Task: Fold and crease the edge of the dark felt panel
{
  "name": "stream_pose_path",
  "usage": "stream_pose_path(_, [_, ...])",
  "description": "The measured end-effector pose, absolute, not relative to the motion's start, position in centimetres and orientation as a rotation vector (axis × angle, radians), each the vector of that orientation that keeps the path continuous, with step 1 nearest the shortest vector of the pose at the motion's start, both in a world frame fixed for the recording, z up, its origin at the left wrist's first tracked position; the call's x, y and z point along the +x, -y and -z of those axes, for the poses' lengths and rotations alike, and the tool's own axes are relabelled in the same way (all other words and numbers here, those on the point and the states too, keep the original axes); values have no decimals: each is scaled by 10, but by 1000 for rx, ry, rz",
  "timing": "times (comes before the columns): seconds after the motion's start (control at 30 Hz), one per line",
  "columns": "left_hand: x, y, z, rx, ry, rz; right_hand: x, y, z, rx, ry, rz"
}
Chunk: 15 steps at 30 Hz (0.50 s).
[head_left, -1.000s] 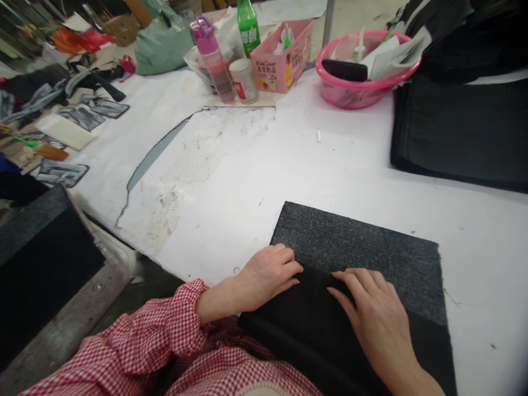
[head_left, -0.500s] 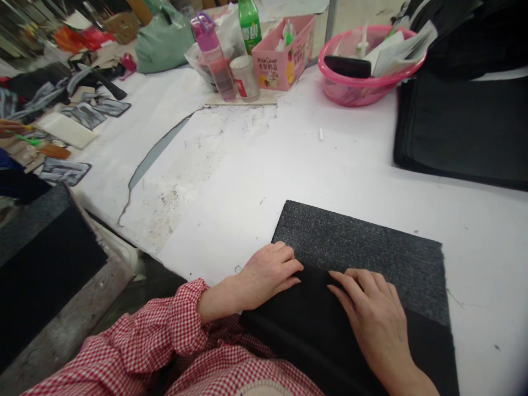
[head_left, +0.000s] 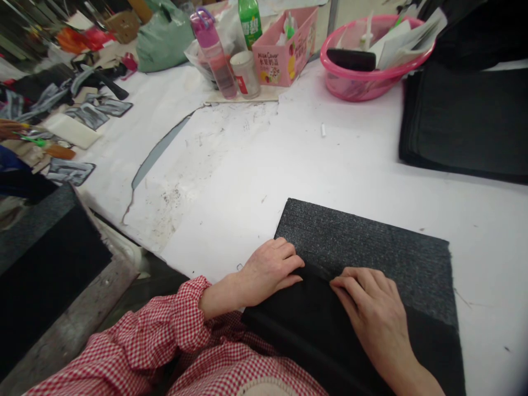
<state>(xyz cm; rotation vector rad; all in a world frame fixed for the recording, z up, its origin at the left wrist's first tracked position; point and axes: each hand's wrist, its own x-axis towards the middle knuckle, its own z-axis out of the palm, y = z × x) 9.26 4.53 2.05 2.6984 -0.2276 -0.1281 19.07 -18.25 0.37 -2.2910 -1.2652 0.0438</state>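
A dark grey speckled panel (head_left: 367, 245) lies on the white table in front of me, with black fabric (head_left: 305, 319) covering its near part. My left hand (head_left: 272, 272) is closed at the fabric's upper left edge, its thumb below and its curled fingers above. Farther right along the same edge, my right hand (head_left: 373, 313) pinches the fabric between thumb and forefinger. The edge between the two hands is slightly raised. The fabric's lower part runs off the table side toward my lap.
A pink basin (head_left: 371, 85) with papers and a phone stands at the back, near a stack of black sheets (head_left: 466, 126). A pink box (head_left: 284, 55), bottle (head_left: 214, 60) and jar (head_left: 245, 77) stand farther left. Another person's hand (head_left: 10, 129) shows at far left.
My right thumb and forefinger have come together on the fabric edge, which now lifts a little between my hands. The left hand stays nearly in place. The view has shifted slightly.
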Motion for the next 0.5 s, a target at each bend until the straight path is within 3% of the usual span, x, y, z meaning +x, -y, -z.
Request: stream_pose_path(0.5, [120, -30, -28, 2802, 417, 67, 187, 193, 6, -2157, 1612, 244])
